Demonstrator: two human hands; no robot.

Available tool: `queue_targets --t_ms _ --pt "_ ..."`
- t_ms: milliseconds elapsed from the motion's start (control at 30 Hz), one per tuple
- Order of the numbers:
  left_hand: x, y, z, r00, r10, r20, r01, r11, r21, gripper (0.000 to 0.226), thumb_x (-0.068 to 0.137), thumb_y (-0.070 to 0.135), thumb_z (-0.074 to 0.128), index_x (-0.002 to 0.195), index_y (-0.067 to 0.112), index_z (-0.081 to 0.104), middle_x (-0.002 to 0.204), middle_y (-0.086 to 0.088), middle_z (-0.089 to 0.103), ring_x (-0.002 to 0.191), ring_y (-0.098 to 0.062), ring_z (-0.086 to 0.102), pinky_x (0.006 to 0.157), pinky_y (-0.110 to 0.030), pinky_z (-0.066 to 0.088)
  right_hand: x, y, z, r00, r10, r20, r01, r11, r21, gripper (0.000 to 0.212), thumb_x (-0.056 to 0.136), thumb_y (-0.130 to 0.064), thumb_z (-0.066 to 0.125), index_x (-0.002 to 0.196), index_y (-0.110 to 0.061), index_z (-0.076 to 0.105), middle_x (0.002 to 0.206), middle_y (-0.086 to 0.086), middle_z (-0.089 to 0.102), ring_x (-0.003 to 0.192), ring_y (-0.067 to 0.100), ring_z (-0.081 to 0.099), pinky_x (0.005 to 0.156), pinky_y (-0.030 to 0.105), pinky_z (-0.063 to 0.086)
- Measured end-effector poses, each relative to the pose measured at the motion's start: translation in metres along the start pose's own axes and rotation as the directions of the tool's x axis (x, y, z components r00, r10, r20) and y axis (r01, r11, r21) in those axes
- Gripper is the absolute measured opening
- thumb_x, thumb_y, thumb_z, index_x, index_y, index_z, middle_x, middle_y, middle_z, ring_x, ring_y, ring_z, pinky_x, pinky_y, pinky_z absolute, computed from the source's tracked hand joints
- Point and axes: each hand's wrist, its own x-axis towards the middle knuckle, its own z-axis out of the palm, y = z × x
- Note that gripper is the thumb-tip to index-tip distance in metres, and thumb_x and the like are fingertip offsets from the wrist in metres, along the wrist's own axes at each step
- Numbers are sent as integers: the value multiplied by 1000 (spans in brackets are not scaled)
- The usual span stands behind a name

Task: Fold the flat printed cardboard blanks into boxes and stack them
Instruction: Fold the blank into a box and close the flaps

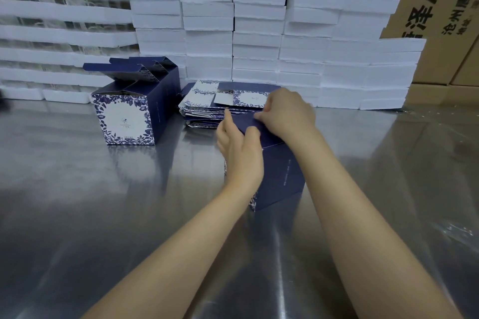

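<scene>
A navy box with a white floral face [281, 176] stands on the steel table [103, 215] in the middle. My left hand [239, 149] grips its left top edge. My right hand [287, 114] pinches a navy flap at the box's top. Just behind them lies a pile of flat printed blanks [207, 109], navy and white with blue flowers. To the left stand folded boxes [134, 106] in a row, their top flaps up and open.
White foam trays [259, 33] are stacked in tall columns along the back of the table. Brown shipping cartons [440, 8] with black print rise behind them on the right. The steel surface is shiny and reflective.
</scene>
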Motion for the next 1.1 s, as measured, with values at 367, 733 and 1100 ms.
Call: queue_targets --t_ms 367,733,1100 --pt "-5 -9 -4 996 84 24 -87 982 167 86 78 40 41 154 18 6 131 9 19 133 -18 24 116 -39 19 9 24 -3 994 94 -48 -91 994 60 11 89 -26 60 84 -20 53 107 4 64 105 27 56 87 36 37" --pt "-3 -14 4 988 153 -8 -144 946 292 84 90 34 41 154 9 -7 154 -8 11 145 -21 8 115 -35 10 -6 -13 -4 954 -223 200 122 899 421 31 77 -30 81 59 -17 59 55 -6 56 52 4 48 46 13 38" --pt "-5 -19 13 973 217 -83 -172 911 375 84 93 32 56 154 8 4 146 -10 19 135 -24 21 115 -36 11 11 28 -2 988 137 -65 -124 977 171 28 84 -28 68 66 -22 48 93 0 65 87 22 55 69 29 35"
